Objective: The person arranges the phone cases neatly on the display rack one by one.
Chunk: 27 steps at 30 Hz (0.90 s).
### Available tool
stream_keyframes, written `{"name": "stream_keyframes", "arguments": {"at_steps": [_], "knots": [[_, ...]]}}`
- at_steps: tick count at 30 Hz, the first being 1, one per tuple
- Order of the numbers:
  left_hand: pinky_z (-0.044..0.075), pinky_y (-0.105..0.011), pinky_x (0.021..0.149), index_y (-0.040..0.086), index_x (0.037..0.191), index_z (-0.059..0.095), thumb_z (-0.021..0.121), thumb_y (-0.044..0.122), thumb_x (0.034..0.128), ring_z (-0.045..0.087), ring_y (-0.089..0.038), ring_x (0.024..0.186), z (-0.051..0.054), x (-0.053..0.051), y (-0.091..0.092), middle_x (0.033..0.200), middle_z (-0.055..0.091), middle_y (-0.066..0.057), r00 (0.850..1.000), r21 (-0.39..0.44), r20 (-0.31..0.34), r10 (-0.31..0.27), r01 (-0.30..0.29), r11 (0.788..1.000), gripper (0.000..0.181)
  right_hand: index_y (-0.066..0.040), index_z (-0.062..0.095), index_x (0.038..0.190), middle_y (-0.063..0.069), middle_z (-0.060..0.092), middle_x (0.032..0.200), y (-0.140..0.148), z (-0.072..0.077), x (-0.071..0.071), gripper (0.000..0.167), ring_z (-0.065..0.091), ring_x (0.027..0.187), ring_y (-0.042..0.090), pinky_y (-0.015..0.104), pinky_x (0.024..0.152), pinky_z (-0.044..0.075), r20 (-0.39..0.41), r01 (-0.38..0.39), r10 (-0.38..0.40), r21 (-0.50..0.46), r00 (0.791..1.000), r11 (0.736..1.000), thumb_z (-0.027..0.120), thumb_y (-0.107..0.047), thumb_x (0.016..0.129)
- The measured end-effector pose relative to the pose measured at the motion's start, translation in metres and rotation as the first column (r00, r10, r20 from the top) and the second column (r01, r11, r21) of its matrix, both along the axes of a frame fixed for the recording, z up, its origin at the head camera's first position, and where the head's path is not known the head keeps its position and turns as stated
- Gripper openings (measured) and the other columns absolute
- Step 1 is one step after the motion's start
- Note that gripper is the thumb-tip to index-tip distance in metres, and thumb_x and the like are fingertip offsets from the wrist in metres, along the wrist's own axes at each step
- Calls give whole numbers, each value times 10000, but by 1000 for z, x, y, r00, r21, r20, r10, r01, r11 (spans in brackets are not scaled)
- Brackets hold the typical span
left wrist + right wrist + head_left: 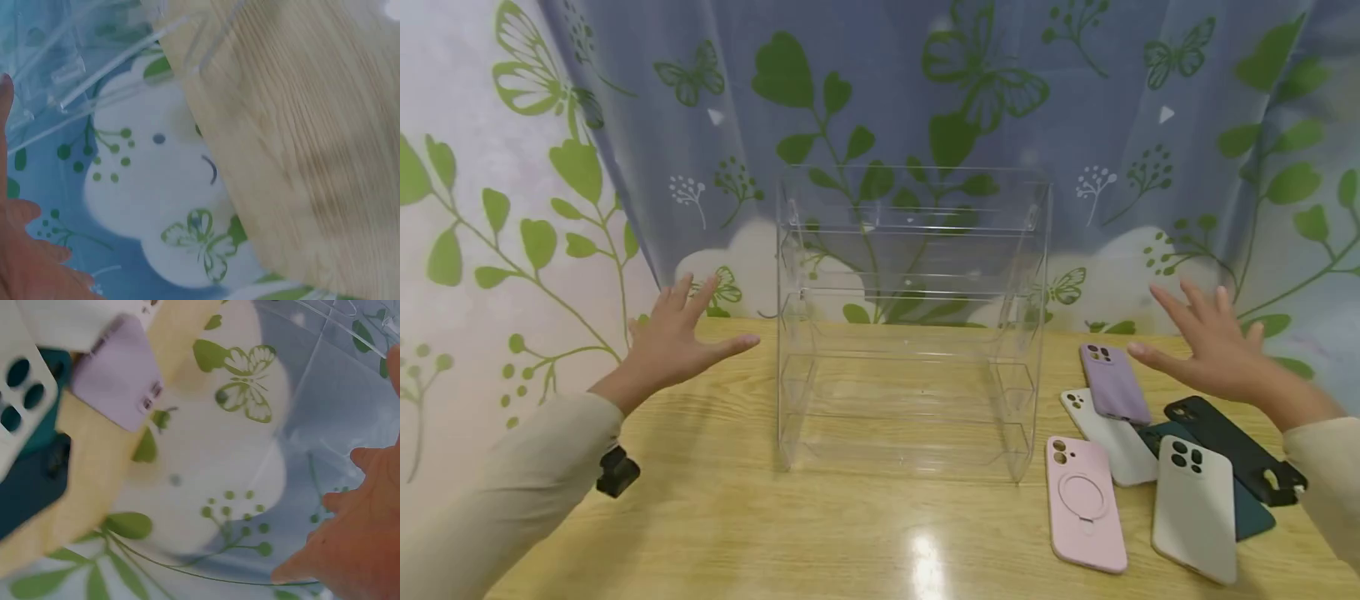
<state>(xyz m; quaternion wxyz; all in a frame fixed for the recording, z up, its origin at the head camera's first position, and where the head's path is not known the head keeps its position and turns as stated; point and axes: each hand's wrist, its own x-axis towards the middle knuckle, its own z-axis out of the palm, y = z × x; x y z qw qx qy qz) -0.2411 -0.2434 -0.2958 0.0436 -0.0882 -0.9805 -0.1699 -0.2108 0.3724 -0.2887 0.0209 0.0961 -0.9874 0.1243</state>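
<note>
A clear acrylic tiered display rack stands upright on the wooden table. To its left, my left hand hovers with fingers spread and thumb toward the rack, touching nothing. My right hand is raised on the other side, fingers likewise spread, above several phone cases. Among these are a purple case, a white case, a pink case with a ring, a light grey case, a black case and a dark teal case. Some of the cases overlap.
Behind the table hangs a blue and white curtain printed with green leaves and butterflies. It also runs along the left side. A black wrist camera is strapped under my left sleeve.
</note>
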Motion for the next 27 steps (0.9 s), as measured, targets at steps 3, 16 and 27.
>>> {"name": "stream_keyframes", "arguments": {"at_steps": [3,16,27], "knots": [[66,-814,990,188,1562,51,589,667,829,39,-527,1406,-5,1,11,1588,-34,-224,999,91,6,-48,48,995,1028,-136,-59,1549,297,-180,1535,9,-14,5,890,-276,1311,567,899,809,-25,5,2,-1,-34,1000,999,513,-471,956],[291,-672,1049,140,1545,200,683,596,803,243,-471,1385,-31,18,43,1550,232,-226,989,258,49,-137,120,959,996,11,-55,1521,450,-25,1466,37,-87,39,975,5,1307,655,818,880,161,60,58,-49,-161,997,985,585,-436,937],[381,-611,1024,44,1493,324,692,543,824,364,-429,1340,-44,24,57,1486,369,-221,987,370,80,-140,101,924,912,67,-23,1504,482,117,1414,43,-130,64,1050,173,1216,686,815,894,168,114,188,-168,-189,979,964,632,-483,895]]}}
